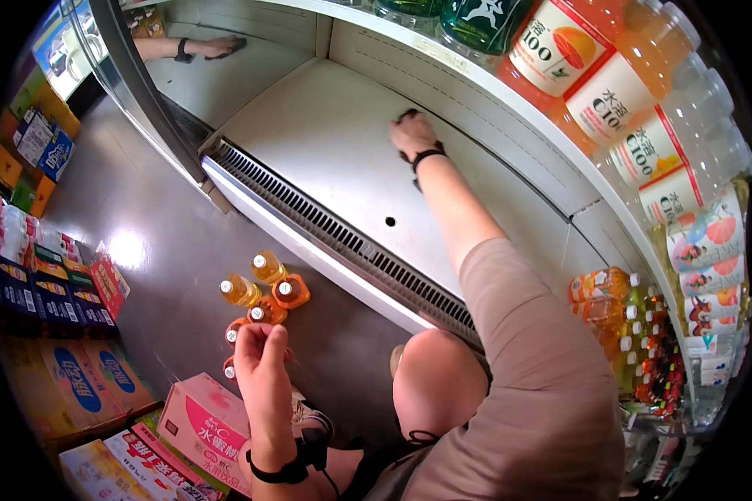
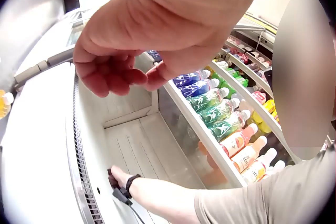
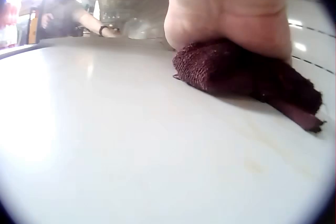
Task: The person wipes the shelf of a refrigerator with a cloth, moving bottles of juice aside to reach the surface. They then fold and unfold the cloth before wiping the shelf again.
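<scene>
My right hand (image 1: 414, 136) presses a dark cloth (image 1: 409, 113) on the white floor (image 1: 309, 134) of an open cooler, close to its back wall. In the right wrist view the bunched, dark red cloth (image 3: 241, 77) lies under the right hand (image 3: 228, 16), whose fingers are hidden. Held in the air over the aisle, my left hand (image 1: 266, 380) has loosely bent fingers with nothing in them. The left wrist view shows that left hand (image 2: 152, 35) large at the top, and the right hand (image 2: 121, 175) low inside the cooler.
A slotted vent (image 1: 334, 238) runs along the cooler's front edge; a small round hole (image 1: 390, 222) is in its floor. Drink bottles (image 1: 593, 100) line the shelf above. Several orange and yellow bottles (image 1: 267, 267) stand on the aisle floor, near cartons (image 1: 205, 426). A side panel reflects the arm.
</scene>
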Demonstrator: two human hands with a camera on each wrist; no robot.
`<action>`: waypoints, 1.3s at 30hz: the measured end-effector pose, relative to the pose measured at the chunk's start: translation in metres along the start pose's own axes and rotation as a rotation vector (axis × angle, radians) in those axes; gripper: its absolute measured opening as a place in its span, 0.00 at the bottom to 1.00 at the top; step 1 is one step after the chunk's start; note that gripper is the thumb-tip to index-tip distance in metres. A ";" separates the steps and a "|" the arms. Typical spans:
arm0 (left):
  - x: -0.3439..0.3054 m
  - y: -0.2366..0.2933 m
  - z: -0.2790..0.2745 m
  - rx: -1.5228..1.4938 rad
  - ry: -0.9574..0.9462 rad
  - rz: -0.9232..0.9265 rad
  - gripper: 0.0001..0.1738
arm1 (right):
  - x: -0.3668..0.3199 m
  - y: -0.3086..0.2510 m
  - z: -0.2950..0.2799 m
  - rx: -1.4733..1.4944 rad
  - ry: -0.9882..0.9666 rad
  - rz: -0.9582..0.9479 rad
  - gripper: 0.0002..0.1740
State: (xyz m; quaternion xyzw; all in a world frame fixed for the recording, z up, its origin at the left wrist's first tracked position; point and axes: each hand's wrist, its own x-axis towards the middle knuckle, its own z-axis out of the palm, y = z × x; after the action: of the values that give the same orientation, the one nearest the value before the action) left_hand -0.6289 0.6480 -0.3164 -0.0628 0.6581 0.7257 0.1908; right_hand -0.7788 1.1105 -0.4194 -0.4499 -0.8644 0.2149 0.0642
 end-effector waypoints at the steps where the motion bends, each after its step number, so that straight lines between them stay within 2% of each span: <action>1: 0.000 -0.001 0.002 0.014 -0.009 -0.012 0.06 | 0.005 -0.014 0.010 -0.052 -0.015 -0.050 0.31; 4: 0.006 -0.006 0.009 0.034 -0.005 -0.043 0.07 | 0.013 -0.029 0.026 -0.253 0.009 -0.222 0.28; 7: 0.009 -0.005 0.010 0.011 -0.019 -0.068 0.07 | 0.012 0.004 0.008 -0.124 -0.005 -0.221 0.26; 9: 0.011 -0.009 0.009 -0.016 -0.019 -0.072 0.07 | 0.009 0.047 -0.013 -0.100 0.084 -0.127 0.24; 10: 0.008 -0.008 0.009 -0.020 -0.029 -0.044 0.07 | 0.036 0.087 -0.019 -0.802 -0.105 -0.430 0.23; 11: 0.007 -0.006 0.006 -0.019 -0.025 -0.027 0.07 | 0.014 0.110 -0.035 -0.552 0.022 -0.305 0.25; 13: 0.000 -0.006 0.000 -0.017 -0.022 -0.014 0.07 | 0.003 0.160 -0.049 -0.154 0.143 0.101 0.27; 15: -0.001 -0.007 -0.012 0.021 -0.006 0.007 0.06 | -0.021 0.211 -0.076 -0.196 0.114 0.192 0.29; 17: 0.000 -0.002 -0.015 -0.037 -0.009 0.000 0.06 | -0.029 0.288 -0.084 -0.229 0.163 0.265 0.31; 19: -0.001 0.003 -0.013 -0.068 -0.034 -0.007 0.06 | -0.074 0.315 -0.112 -0.156 0.190 0.437 0.33; 22: -0.005 0.009 -0.005 -0.092 -0.064 -0.002 0.06 | -0.101 0.375 -0.135 -0.253 0.171 0.506 0.34; 23: -0.007 0.009 -0.004 -0.084 -0.068 -0.001 0.06 | -0.108 0.378 -0.138 -0.289 0.168 0.521 0.34; 24: -0.010 0.008 -0.004 -0.076 -0.070 -0.001 0.07 | -0.113 0.380 -0.139 -0.202 0.224 0.618 0.32; 27: -0.018 0.009 -0.008 -0.037 -0.065 0.004 0.07 | -0.096 0.367 -0.138 -0.324 0.069 0.604 0.28; 28: -0.021 0.009 -0.011 -0.025 -0.055 0.001 0.07 | -0.055 0.408 -0.116 -0.082 0.109 0.714 0.24; 31: -0.022 0.011 -0.021 -0.046 -0.043 0.004 0.07 | 0.003 0.381 -0.073 -0.473 0.115 0.228 0.22; 32: -0.023 0.011 -0.023 -0.061 -0.043 -0.002 0.07 | -0.011 0.310 -0.088 -0.639 -0.116 0.042 0.24; 33: -0.023 0.012 -0.023 -0.061 -0.041 -0.007 0.07 | -0.010 0.268 -0.081 -0.624 -0.046 -0.050 0.23; 34: -0.024 0.013 -0.022 -0.061 -0.035 -0.013 0.08 | 0.004 0.236 -0.069 -0.518 -0.071 -0.032 0.22; 36: -0.025 0.015 -0.023 -0.050 -0.011 -0.024 0.06 | 0.025 0.172 -0.046 -0.640 -0.091 -0.262 0.20; 37: -0.025 0.015 -0.023 -0.041 0.001 -0.031 0.05 | 0.030 0.133 -0.038 -0.597 -0.115 -0.291 0.19; 38: -0.025 0.016 -0.023 -0.031 0.012 -0.043 0.04 | 0.048 0.113 -0.016 -0.562 0.026 -0.375 0.18; 39: -0.025 0.019 -0.023 -0.022 0.022 -0.058 0.04 | 0.032 0.076 -0.016 -0.460 0.177 -0.448 0.17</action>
State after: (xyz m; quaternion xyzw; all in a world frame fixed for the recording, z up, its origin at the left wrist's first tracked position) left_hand -0.6163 0.6197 -0.2927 -0.0921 0.6498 0.7264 0.2039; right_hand -0.7357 1.1793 -0.4399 -0.2685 -0.9588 -0.0454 0.0813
